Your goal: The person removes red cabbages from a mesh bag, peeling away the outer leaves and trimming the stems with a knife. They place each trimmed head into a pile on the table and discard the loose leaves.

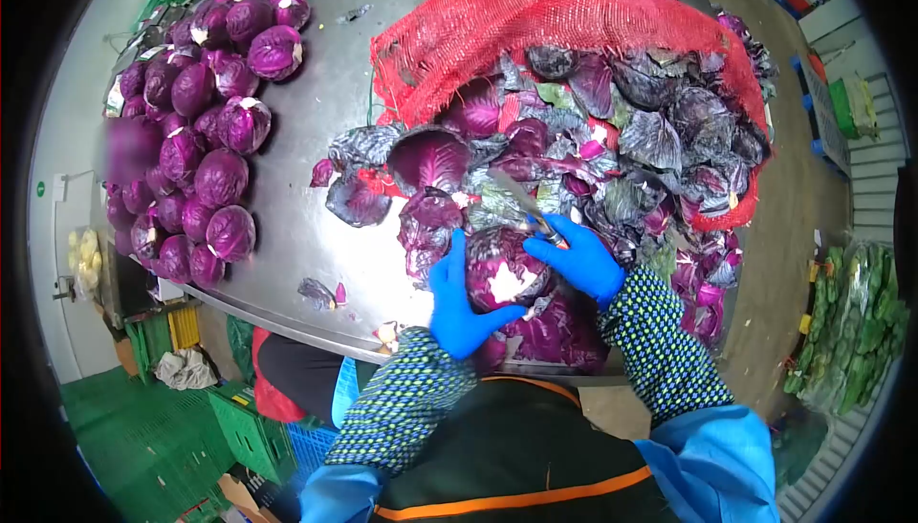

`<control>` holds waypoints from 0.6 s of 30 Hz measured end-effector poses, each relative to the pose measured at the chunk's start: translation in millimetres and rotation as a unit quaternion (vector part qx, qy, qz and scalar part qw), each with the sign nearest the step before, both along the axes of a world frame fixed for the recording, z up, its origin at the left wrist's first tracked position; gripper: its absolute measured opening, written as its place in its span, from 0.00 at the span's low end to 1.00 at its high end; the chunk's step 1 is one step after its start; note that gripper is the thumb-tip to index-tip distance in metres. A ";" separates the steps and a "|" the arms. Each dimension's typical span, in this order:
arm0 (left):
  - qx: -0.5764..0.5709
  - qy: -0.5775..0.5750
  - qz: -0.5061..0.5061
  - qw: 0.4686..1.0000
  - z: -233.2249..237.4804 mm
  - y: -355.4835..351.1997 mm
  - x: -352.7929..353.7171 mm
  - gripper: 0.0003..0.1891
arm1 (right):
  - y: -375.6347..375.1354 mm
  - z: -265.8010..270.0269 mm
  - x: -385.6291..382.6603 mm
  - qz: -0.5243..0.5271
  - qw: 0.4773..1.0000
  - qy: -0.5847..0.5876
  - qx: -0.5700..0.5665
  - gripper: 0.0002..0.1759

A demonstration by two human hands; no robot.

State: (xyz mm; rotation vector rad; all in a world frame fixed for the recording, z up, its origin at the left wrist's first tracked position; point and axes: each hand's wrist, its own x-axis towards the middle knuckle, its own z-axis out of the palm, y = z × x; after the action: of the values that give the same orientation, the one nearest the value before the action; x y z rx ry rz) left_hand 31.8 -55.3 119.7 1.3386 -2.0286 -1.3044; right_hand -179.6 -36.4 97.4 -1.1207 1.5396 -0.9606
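A red cabbage (pixel 502 274) with a pale cut patch lies in front of me at the near side of the steel table. My left hand (pixel 461 308), in a blue glove, cups its left side with the thumb stretched along the front. In my right hand (pixel 581 263), also gloved in blue, is a knife (pixel 532 209), its blade pointing up and left over the leaves. The right fingers are closed round the handle near the cabbage's right side. Loose purple outer leaves (pixel 430 158) lie just beyond both hands.
A red mesh sack (pixel 535 11) spreads across the far side of the leaf pile. Several whole red cabbages (pixel 222 179) are heaped on the table's (pixel 316 227) left. Green crates (pixel 251 432) stand on the floor at lower left. Bagged green vegetables (pixel 846 327) are at right.
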 end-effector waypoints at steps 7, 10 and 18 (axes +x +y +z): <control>-0.143 -0.026 -0.116 0.983 13.4 -12.0 -13.0 0.22 | 23.8 12.7 -1.8 -0.170 0.976 -0.079 0.111 0.15; -0.217 -0.094 -0.174 0.956 6.9 -18.9 -25.7 0.10 | 49.9 14.5 1.3 -0.176 0.966 -0.175 0.080 0.15; 0.190 0.180 0.085 0.961 -13.5 -21.7 -30.0 0.22 | 31.4 15.1 -18.4 -0.034 0.993 0.088 0.072 0.14</control>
State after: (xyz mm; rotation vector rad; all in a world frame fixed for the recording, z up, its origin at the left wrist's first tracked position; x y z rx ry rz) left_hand 1.8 -77.0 106.3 1.2784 -1.4375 -1.7659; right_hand -198.1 -5.1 112.5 -1.0775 1.7705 -0.7987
